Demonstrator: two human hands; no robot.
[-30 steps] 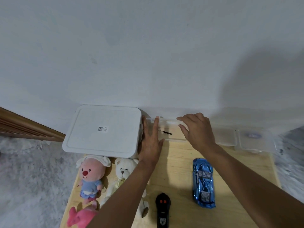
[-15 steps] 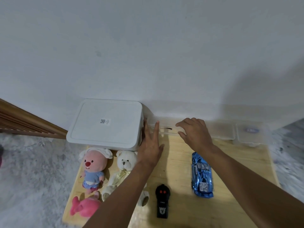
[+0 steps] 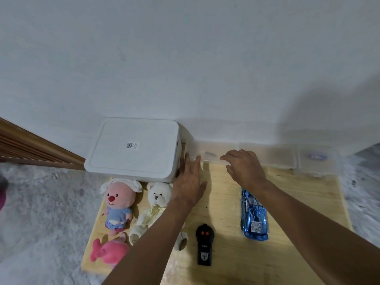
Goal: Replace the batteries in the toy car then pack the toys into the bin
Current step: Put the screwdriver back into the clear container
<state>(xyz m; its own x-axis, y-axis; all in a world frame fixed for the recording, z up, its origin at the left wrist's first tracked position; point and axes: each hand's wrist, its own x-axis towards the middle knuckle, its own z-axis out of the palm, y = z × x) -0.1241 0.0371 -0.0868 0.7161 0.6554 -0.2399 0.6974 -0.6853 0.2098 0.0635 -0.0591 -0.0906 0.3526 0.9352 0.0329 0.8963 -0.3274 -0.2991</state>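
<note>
Plush toys (image 3: pixel 119 202) are noted in front of the white bin (image 3: pixel 133 147). The left hand (image 3: pixel 189 186) is laid flat just right of the bin, fingers straight, against the clear box (image 3: pixel 209 153). Further right of the bin, the right hand (image 3: pixel 246 167) is curled over the box's front edge. The toy car (image 3: pixel 254 217) is found right of and in front of the bin, untouched.

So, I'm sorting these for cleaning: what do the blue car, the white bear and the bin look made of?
Blue car: glossy chrome-like plastic, probably; mirror glints. White bear: soft plush, fuzzy pile. Bin: matte white plastic, seemingly; smooth, moulded edges.
</note>
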